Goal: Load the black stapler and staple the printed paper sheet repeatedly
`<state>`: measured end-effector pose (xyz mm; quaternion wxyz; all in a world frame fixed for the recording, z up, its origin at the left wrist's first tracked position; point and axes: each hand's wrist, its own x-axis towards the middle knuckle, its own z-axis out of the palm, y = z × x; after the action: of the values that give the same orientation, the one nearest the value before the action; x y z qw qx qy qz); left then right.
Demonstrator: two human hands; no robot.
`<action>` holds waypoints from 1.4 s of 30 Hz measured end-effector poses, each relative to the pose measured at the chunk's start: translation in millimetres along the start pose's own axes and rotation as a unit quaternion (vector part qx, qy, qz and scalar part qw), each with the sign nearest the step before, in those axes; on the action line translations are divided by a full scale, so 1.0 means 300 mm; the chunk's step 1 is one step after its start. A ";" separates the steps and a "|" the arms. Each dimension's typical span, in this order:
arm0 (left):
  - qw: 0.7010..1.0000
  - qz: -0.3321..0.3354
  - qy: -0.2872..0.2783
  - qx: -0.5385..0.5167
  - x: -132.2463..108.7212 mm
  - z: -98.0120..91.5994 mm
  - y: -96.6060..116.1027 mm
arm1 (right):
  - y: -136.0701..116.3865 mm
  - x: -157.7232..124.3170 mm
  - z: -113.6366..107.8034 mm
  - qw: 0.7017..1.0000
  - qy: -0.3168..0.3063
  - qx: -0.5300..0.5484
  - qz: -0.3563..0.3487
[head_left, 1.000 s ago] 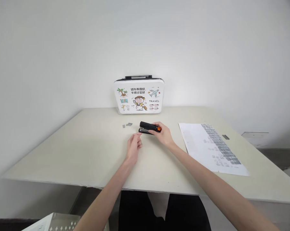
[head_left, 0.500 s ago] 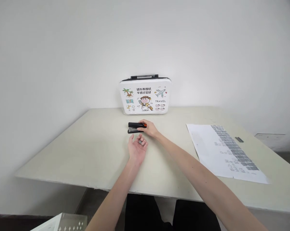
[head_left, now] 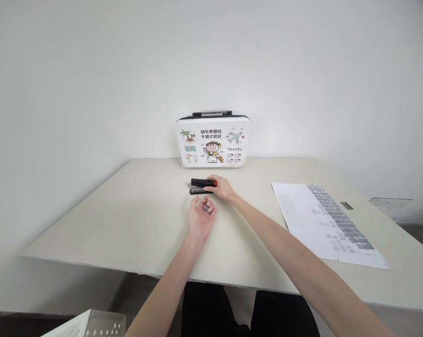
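A stapler held at mid-counter, staples cupped beside it.

Nearest on the pale counter (head_left: pixel 137 229), the left hand (head_left: pixel 200 221) is turned palm up, its fingers (head_left: pixel 213 212) loosely curled around a small grey staple strip (head_left: pixel 206 208). Just beyond it, the black stapler (head_left: pixel 199 186) with an orange end is lying on the counter and is grasped at that end by the right hand (head_left: pixel 223 188), fingers closed over it. A printed sheet (head_left: pixel 323 220) is laid well to the right. A white cartoon-printed case (head_left: pixel 213 140) is stood upright against the wall.
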<state>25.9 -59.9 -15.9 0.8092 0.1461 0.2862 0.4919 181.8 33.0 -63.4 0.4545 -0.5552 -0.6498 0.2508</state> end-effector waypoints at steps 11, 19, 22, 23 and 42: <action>1.000 0.008 0.004 0.004 0.010 -0.002 -0.006 | -0.052 0.000 0.032 0.999 0.022 -0.028 0.013; 1.000 0.020 0.013 -0.011 0.030 -0.004 -0.011 | -0.179 -0.151 -0.020 0.990 0.107 -0.089 0.008; 1.000 0.011 0.002 -0.003 0.021 -0.001 -0.010 | -0.226 -0.276 -0.024 0.988 0.087 -0.127 -0.009; 1.000 0.003 -0.002 0.004 0.016 0.000 -0.009 | -0.238 -0.313 -0.021 0.987 0.078 -0.139 -0.012; 0.970 -0.010 -0.078 0.229 0.006 0.010 -0.052 | 0.154 -0.959 -0.912 0.855 0.324 -0.331 0.235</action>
<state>39.3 -65.5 -22.1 0.7787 0.3623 0.3288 0.3926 433.9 -277.3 -65.5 0.3566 -0.8588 -0.3602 -0.0737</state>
